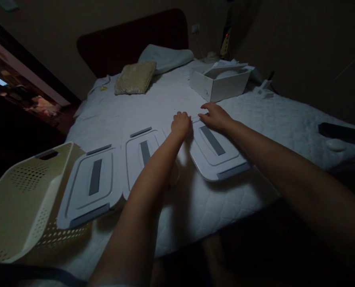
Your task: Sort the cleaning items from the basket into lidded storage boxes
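Observation:
Three white storage boxes with grey handles and latches line the near side of the bed. At the rightmost storage box (pixel 198 155), my left hand (pixel 181 125) bends its fingers around the far left corner. My right hand (pixel 215 116) reaches over that box's far edge, thumb and fingers apart, the thumb close to the lid. Both forearms stretch in from below. The middle storage box (pixel 132 159) is partly hidden by my left forearm. Farther left, the third storage box (pixel 83 175) sits beside a cream basket, its lid on.
A cream perforated basket (pixel 56 191) stands at the left. Behind my hands, a white open box (pixel 202 84) holds pale items. A beige cushion (pixel 135 77) lies toward the headboard (pixel 129 40). A dark object (pixel 340 132) rests at the right on the white quilted bedding (pixel 285 123).

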Action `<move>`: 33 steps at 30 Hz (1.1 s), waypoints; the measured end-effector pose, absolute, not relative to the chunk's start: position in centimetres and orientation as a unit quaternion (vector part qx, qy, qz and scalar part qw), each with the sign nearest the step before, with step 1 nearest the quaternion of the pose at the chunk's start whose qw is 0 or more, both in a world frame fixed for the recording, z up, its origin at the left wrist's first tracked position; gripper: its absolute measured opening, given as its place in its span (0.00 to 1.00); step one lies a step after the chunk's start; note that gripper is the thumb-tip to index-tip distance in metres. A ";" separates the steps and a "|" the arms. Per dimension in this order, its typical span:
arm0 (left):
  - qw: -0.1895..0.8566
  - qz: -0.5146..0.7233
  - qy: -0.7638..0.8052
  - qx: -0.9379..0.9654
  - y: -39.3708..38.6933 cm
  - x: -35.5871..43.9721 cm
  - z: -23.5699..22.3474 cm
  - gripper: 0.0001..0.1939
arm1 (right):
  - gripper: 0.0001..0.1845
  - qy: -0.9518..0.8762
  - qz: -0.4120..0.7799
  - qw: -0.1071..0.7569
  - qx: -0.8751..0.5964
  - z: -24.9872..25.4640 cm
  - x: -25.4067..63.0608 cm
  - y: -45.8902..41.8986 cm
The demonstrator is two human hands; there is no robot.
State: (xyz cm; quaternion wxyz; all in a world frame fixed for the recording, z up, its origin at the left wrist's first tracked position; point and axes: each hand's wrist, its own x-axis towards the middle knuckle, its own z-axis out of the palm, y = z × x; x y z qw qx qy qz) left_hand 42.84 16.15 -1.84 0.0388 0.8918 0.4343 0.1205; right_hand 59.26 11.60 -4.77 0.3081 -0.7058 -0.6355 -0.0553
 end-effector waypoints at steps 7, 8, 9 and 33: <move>0.130 0.113 0.455 0.874 17.1 43.1 -4.4 0.20 | 0.24 -0.660 -0.044 0.283 -0.694 -6.1 59.2 11.4; 0.134 0.106 0.457 0.873 17.2 43.1 -4.4 0.21 | 0.25 -0.661 -0.039 0.278 -0.696 -6.0 59.1 11.5; 0.137 0.096 0.459 0.872 17.3 43.2 -4.5 0.21 | 0.25 -0.660 -0.033 0.273 -0.699 -5.9 59.1 11.7; 0.293 0.277 0.414 0.816 19.9 44.1 -7.1 0.12 | 0.30 -0.668 0.007 0.076 -0.740 -3.4 57.6 12.1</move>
